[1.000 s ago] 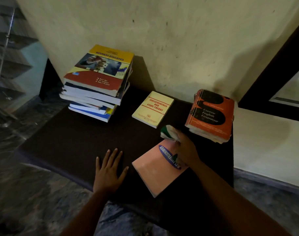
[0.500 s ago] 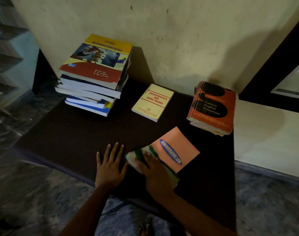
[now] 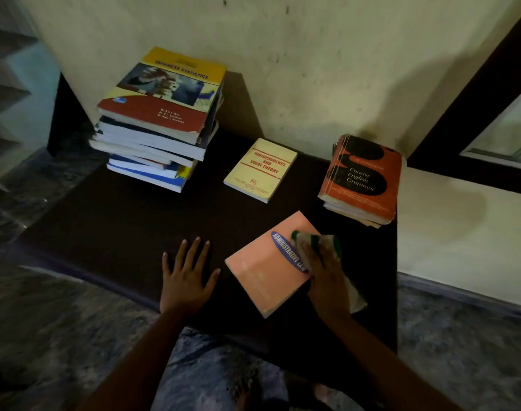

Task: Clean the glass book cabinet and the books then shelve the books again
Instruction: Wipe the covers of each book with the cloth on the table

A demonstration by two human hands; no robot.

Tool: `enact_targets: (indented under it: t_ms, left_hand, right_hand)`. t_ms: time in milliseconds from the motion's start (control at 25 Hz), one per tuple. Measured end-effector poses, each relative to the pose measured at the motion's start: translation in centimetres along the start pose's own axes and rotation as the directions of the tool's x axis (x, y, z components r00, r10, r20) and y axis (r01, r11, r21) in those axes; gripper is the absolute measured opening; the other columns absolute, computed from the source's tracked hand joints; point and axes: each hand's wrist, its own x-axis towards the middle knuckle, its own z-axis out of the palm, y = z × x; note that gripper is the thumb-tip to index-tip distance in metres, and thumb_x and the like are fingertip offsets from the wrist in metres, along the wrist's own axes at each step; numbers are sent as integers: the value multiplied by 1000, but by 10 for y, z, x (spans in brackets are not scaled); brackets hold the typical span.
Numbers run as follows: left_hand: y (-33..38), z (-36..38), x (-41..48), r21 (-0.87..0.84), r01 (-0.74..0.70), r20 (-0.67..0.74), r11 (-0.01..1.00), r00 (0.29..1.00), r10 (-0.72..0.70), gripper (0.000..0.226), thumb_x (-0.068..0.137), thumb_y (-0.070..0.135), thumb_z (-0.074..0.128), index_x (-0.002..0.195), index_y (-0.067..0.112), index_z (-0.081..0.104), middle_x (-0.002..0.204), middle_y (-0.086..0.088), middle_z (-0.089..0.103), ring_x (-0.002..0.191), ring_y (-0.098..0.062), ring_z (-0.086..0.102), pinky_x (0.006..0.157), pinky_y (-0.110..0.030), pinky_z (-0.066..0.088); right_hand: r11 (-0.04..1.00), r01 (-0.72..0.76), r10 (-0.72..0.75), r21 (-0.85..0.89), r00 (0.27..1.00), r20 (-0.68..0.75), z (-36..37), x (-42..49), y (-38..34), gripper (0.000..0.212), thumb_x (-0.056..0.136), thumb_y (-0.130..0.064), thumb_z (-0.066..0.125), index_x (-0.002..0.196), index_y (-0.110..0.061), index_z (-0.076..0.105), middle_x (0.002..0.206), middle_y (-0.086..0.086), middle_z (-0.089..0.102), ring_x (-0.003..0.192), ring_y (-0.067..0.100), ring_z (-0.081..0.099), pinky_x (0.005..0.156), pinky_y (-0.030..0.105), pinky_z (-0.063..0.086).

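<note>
A: What lies at the left?
B: Stack of books (image 3: 158, 123) on the dark table (image 3: 120, 221), against the wall. Left hand (image 3: 185, 277) flat on the tabletop, fingers spread, holding nothing.
A: Centre and right?
B: Yellow book (image 3: 260, 170) lying flat. Pink book (image 3: 265, 271) near the front edge. Right hand (image 3: 327, 274) grips the cloth (image 3: 318, 243) against its cover. Orange book pile (image 3: 363, 179) far right.
</note>
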Motion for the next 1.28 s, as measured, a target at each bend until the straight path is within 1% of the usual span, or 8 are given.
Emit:
enact_targets:
  t_ms: [120,280,360,440,560,800,1040,1280]
  left_hand:
    - [1,-1,0,-7,-8,3,1000,1000,9,78,81,66,6,148,28,19,157,2,15,144,-18,1,113,-51,-6]
    - [19,-19,3,-134,54,72,990,996,-44,79,81,65,4,148,27,22,158,2,12,146,-19,-2,112,-53,-8]
    - [46,-27,16,-195,20,159,981,987,12,67,91,59,15,148,23,23,158,1,9,146,-20,-2,113,-53,-4]
    - [77,-33,27,-198,-31,312,980,946,93,65,96,53,32,149,19,18,158,-2,7,145,-25,-2,114,-53,1]
    - [94,-37,33,-194,2,414,981,907,80,77,90,50,52,149,14,17,156,-8,13,144,-30,9,113,-49,18]
    - [100,-55,33,-372,214,517,903,856,10,64,82,32,69,135,12,40,133,-11,49,120,-25,49,96,-38,43]
    - [123,-111,8,-622,-117,-137,774,990,39,29,88,13,58,117,15,57,115,6,43,95,1,51,78,-8,40]
    - [126,-100,-38,-534,-456,-533,712,835,135,22,85,26,50,104,18,57,114,-5,51,109,-5,48,96,-14,37]
  right_hand:
    - [985,157,-161,69,986,50,14,-44,-34,74,73,-4,51,141,-26,34,137,17,48,128,37,41,92,49,47]
    - [925,361,-377,118,913,156,18,-72,-45,51,96,-46,30,146,-41,18,141,6,44,132,23,31,99,51,37]
    - [901,343,-398,266,897,194,3,-69,-40,47,98,-37,33,144,-40,24,146,-1,31,138,19,23,112,44,27]
    - [901,221,-318,373,921,225,-17,-62,-31,62,86,-9,35,143,-34,26,144,-5,26,137,22,29,110,20,24]
    - [900,31,-111,434,981,159,-44,-50,-20,70,85,-1,34,133,-51,38,141,5,42,118,29,52,94,17,36]
    - [893,-77,57,444,997,58,-74,-33,-13,51,92,5,44,140,-14,38,141,8,43,122,10,39,92,0,22]
    - [817,-37,48,575,999,-4,-95,-27,-11,65,93,5,41,130,-47,35,88,3,62,62,18,64,59,41,55]
    - [836,-10,34,549,999,-34,-108,-28,-15,57,94,4,41,134,-35,33,95,-16,53,75,-7,58,67,8,47]
